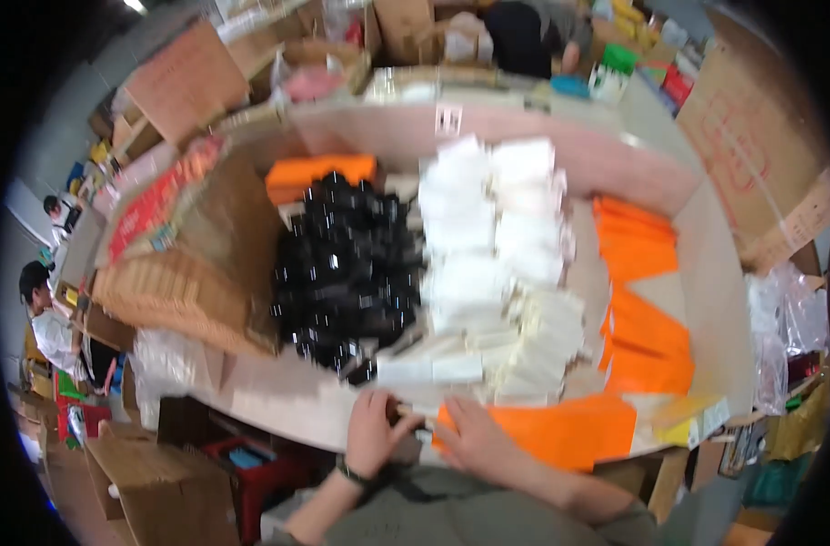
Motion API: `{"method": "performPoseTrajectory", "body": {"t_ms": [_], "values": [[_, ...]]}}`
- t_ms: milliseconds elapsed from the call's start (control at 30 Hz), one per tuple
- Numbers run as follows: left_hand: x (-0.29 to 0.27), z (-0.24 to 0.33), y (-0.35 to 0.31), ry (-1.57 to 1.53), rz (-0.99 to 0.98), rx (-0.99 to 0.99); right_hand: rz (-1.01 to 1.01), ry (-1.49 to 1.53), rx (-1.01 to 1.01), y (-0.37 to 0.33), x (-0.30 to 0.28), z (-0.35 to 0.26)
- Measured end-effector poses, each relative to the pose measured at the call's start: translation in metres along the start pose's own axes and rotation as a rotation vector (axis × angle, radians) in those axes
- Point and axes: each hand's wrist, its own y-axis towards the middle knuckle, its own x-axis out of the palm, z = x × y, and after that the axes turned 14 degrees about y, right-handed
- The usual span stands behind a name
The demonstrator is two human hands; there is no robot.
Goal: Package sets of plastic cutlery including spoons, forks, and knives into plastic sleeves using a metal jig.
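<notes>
At the table's near edge, my left hand point(371, 433) is closed, fingers curled and thumb pointing right. What sits between its fingers is small, dark and blurred. Close beside it, my right hand point(480, 440) is closed over the left end of a flat orange sheet point(578, 428), which stretches to the right along the edge. Just beyond both hands lie white flat strips point(433, 369). Behind those, stacks of white folded pieces point(497, 237) fill the middle, and a heap of shiny black pieces point(342, 264) lies to their left.
More orange sheets point(647, 318) overlap at the right, and an orange stack point(319, 173) sits at the far left. A large cardboard box point(192, 264) stands on the table's left. A raised board point(606, 146) borders the far side. Cartons point(160, 482) crowd the floor below; other people are at the left.
</notes>
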Motion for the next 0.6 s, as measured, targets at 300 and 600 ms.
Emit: {"method": "performPoseTrajectory", "body": {"t_ms": [300,600], "values": [[0.022,0.004,-0.008,-0.867,-0.666,-0.358,0.307,0.054,0.023,-0.011,0.041,0.016],[-0.002,0.024,-0.001,-1.268,-0.836,-0.495,0.154,0.395,-0.137,0.007,-0.026,0.005]]}}
